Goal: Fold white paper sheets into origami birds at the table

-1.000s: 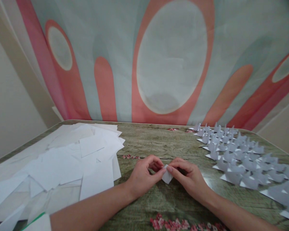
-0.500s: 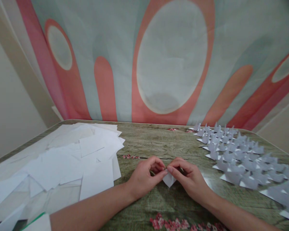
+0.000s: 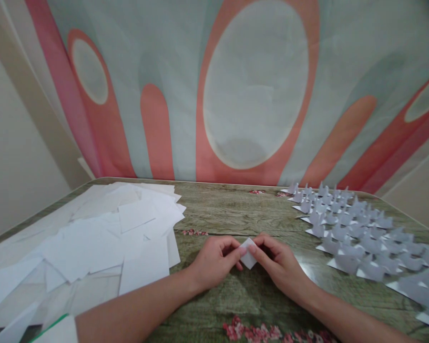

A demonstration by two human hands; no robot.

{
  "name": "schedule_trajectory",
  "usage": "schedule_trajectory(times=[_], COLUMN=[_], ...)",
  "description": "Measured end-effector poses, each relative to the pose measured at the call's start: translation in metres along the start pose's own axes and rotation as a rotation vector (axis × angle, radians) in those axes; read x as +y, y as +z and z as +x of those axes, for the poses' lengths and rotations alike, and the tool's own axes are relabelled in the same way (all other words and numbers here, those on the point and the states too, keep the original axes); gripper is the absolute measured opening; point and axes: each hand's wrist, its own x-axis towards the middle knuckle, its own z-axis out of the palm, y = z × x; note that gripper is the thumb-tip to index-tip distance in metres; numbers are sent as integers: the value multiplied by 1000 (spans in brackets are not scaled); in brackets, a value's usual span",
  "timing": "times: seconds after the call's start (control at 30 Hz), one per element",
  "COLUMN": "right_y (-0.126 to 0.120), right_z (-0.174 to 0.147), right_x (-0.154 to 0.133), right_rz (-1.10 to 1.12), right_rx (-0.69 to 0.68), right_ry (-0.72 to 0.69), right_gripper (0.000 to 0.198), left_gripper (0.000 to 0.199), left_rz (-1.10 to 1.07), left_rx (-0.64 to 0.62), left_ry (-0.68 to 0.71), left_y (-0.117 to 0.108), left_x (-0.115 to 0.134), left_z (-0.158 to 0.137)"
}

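A small white folded paper [image 3: 249, 260] is held up between my two hands at the front middle of the table, showing a diamond shape. My left hand [image 3: 216, 262] pinches its left corner between thumb and fingers. On the opposite corner, my right hand [image 3: 276, 259] is closed with its thumb lying over the front face. Both sets of fingertips partly cover the paper, and the fingers behind it are hidden.
Loose white paper sheets [image 3: 143, 257] spread in an overlapping pile over the left of the table [image 3: 229, 209]. Several folded paper figures [image 3: 339, 233] stand in rows at the right. A patterned wall covering [image 3: 253, 95] rises behind the back edge.
The folded paper has risen between my fingers and turned, so its top corner now shows above the thumbs. Both hands stay in nearly the same place.
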Motion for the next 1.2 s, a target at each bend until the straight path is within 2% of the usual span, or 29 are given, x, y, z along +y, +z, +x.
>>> schedule_trajectory(times=[0.23,0.43,0.7,0.9,1.2], right_y=[-1,-1,-2,-2,-1], right_z=[-1,1,1,0,2], right_x=[4,6,8,9,5], right_rz=[17,119,149,168,245], right_rx=[-21,-49,-56,-29,-35], right_ry=[49,107,152,176,113], right_gripper=[29,31,34,33,25], left_gripper=[31,33,32,34,32], left_rz=[0,40,-45,-75,-95], left_rx=[-31,-104,5,-21,19], left_ry=[-13,-52,-84,-83,-33], left_y=[-2,-3,-7,-8,-6], left_x=[-1,-1,6,4,3], left_z=[3,2,6,6,6])
